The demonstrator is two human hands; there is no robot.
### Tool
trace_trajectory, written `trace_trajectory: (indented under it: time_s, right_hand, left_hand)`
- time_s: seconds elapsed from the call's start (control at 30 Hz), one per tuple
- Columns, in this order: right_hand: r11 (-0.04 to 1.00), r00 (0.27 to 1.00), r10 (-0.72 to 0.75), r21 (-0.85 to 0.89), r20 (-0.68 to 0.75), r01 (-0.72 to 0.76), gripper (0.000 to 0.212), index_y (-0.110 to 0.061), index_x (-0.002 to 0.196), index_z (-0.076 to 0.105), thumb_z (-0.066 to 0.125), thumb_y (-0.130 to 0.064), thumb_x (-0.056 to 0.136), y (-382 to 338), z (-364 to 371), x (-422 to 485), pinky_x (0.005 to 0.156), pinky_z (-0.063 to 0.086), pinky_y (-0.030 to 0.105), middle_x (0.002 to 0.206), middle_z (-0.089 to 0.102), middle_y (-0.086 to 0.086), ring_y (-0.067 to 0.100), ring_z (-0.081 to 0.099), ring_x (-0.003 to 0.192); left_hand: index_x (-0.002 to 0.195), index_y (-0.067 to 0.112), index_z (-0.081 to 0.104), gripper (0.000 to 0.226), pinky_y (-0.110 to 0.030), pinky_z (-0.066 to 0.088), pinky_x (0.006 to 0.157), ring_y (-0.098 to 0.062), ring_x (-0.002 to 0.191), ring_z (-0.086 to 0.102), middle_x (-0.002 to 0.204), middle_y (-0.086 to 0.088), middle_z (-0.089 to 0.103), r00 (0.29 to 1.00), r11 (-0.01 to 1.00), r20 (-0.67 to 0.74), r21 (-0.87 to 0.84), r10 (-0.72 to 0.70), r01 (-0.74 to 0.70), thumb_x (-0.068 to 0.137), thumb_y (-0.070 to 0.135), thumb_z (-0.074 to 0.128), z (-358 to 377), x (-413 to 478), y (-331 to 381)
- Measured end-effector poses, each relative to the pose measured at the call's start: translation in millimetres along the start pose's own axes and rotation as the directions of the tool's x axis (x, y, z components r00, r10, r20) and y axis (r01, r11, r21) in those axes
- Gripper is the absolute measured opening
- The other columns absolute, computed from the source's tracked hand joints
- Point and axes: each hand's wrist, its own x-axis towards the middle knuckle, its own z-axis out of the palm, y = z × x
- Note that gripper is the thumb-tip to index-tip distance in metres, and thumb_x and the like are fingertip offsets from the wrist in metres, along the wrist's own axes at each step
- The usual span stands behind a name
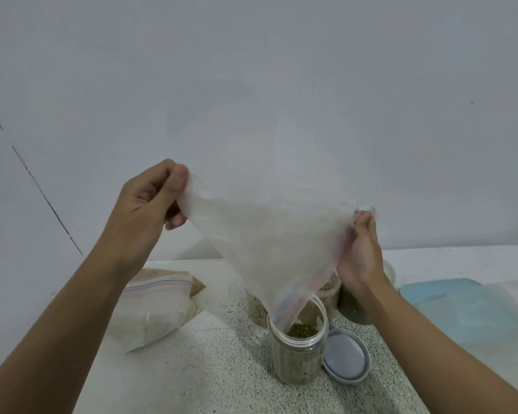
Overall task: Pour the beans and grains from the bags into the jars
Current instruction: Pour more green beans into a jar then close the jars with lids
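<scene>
A clear zip bag (263, 243) hangs upside down and looks emptied, its open mouth dipping into a clear jar (296, 351) filled with green beans. My left hand (150, 198) pinches the bag's upper left corner. My right hand (360, 252) pinches its right corner. The jar's grey lid (346, 355) lies flat just right of the jar.
Other filled jars (353, 303) stand behind the open one. Full bags of grains (153, 309) lie at the left on the speckled counter (222, 369). A blue lid (449, 297) and clear plastic rest at the right. A white wall stands close behind.
</scene>
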Motion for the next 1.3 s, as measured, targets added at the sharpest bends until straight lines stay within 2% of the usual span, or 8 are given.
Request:
trace_trajectory:
  time_s: [0.17, 0.3, 0.5, 0.63, 0.83, 1.03, 1.2, 1.3]
  right_hand:
    - [1.0, 1.0, -0.013, -0.02, 0.018, 0.014, 0.02, -0.033, 0.096, 0.056, 0.041, -0.039, 0.108, -9, 3, 2, 0.097, 0.049, 0.028, 0.099, 0.061, -0.017, 0.006, 0.057, 0.1]
    - [0.998, 0.999, -0.022, -0.058, 0.045, 0.024, 0.019, -0.03, 0.094, 0.058, 0.045, -0.035, 0.106, -15, 7, -1, 0.083, 0.054, 0.025, 0.085, 0.062, -0.015, 0.005, 0.059, 0.084]
    - [0.975, 0.993, 0.052, -0.222, 0.107, -0.027, 0.014, -0.025, 0.093, 0.063, 0.056, -0.032, 0.103, -24, 36, 0, 0.065, 0.055, 0.026, 0.081, 0.06, -0.006, 0.011, 0.057, 0.071]
    - [0.93, 0.981, 0.084, -0.368, 0.176, -0.013, 0.009, -0.017, 0.099, 0.057, 0.056, -0.025, 0.104, -32, 61, 1, 0.048, 0.043, 0.025, 0.07, 0.054, 0.0, 0.015, 0.048, 0.057]
    - [0.828, 0.959, 0.127, -0.559, 0.253, 0.038, 0.008, -0.015, 0.1, 0.053, 0.053, -0.019, 0.107, -39, 88, -1, 0.04, 0.032, 0.021, 0.063, 0.047, 0.002, 0.013, 0.038, 0.044]
    - [0.877, 0.915, 0.282, -0.465, 0.29, -0.123, 0.012, -0.017, 0.093, 0.06, 0.058, -0.022, 0.104, -50, 100, -5, 0.056, 0.05, 0.026, 0.074, 0.057, 0.0, 0.014, 0.056, 0.06]
    - [0.771, 0.881, 0.344, -0.633, 0.326, -0.066, 0.011, -0.017, 0.094, 0.063, 0.058, -0.019, 0.104, -64, 110, -17, 0.049, 0.046, 0.02, 0.069, 0.06, -0.003, 0.008, 0.055, 0.052]
    - [0.633, 0.87, 0.337, -0.771, 0.36, 0.074, 0.009, -0.019, 0.101, 0.063, 0.06, -0.027, 0.103, -73, 107, -28, 0.049, 0.042, 0.021, 0.077, 0.06, 0.0, 0.011, 0.049, 0.059]
  left_hand:
    - [0.073, 0.016, 0.054, 0.037, -0.024, 0.031, 0.049, -0.016, 0.054, 0.037, 0.065, 0.003, 0.043, 1.0, 0.999, 0.004, -0.024, -0.027, 0.027, 0.099, 0.04, 0.049, 2, -8, -11]
    - [0.078, 0.0, 0.048, 0.043, -0.022, 0.032, 0.05, -0.018, 0.054, 0.036, 0.066, -0.001, 0.042, 0.999, 0.998, 0.041, 0.067, -0.015, 0.012, 0.103, 0.035, 0.046, -1, -7, -14]
    - [0.082, -0.009, 0.045, 0.05, -0.024, 0.03, 0.05, -0.021, 0.055, 0.033, 0.065, -0.01, 0.034, 0.974, 0.976, -0.134, 0.092, -0.182, 0.196, 0.104, 0.036, 0.051, -20, -19, -58]
    - [0.064, 0.015, 0.051, 0.044, -0.031, 0.034, 0.06, -0.017, 0.054, 0.041, 0.054, 0.006, 0.044, 0.946, 0.828, -0.124, 0.458, -0.3, 0.323, 0.102, 0.039, 0.055, -31, -55, -106]
    - [0.057, 0.017, 0.052, 0.045, -0.028, 0.03, 0.055, -0.008, 0.049, 0.04, 0.049, 0.01, 0.043, 0.922, 0.679, 0.074, 0.7, -0.379, 0.223, 0.092, 0.041, 0.069, -23, -104, -144]
    - [0.054, 0.017, 0.054, 0.041, -0.017, 0.029, 0.052, -0.003, 0.05, 0.036, 0.049, 0.009, 0.041, 0.97, 0.893, 0.075, 0.413, -0.231, 0.181, 0.087, 0.01, 0.077, 0, -85, -95]
    - [0.071, 0.013, 0.057, 0.029, -0.03, 0.035, 0.061, -0.026, 0.061, 0.039, 0.064, -0.016, 0.043, 0.998, 0.996, -0.016, 0.051, -0.068, 0.069, 0.092, 0.031, 0.064, 15, -40, -45]
    - [0.097, 0.02, 0.064, 0.021, -0.035, 0.046, 0.07, -0.019, 0.078, 0.058, 0.083, -0.009, 0.059, 0.994, 0.994, 0.037, 0.034, -0.106, 0.105, 0.097, 0.041, 0.058, 34, -12, -41]
